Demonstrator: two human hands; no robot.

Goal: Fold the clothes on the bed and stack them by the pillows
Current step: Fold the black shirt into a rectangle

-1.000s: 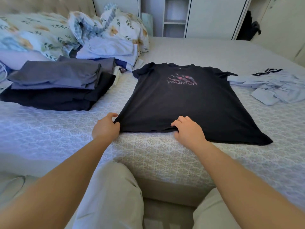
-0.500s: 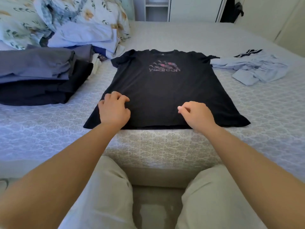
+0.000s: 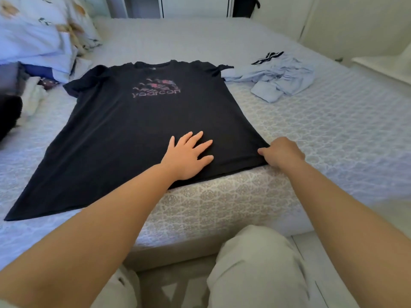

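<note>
A black T-shirt [image 3: 138, 125] with a pink printed logo lies spread flat, front up, on the bed [image 3: 333, 134], its hem along the near edge. My left hand [image 3: 189, 155] lies flat with spread fingers on the shirt near the hem. My right hand [image 3: 281, 153] grips the shirt's bottom right corner with curled fingers. A crumpled light blue garment [image 3: 282, 78] with a dark striped band lies beyond the shirt's right sleeve. The dark edge of the folded pile [image 3: 9, 114] shows at the far left.
Floral pillows and bedding [image 3: 37, 34] are heaped at the back left, with small white and dark items [image 3: 35, 94] below them. A white cabinet [image 3: 195, 5] stands behind the bed and a white surface [image 3: 387, 65] at the right. My knees [image 3: 255, 270] press against the bed's near side.
The view swung right, leaving the folded pile mostly out of frame. My left hand slid right along the hem and flattened out. My right hand moved to the bottom right corner and gripped it.
</note>
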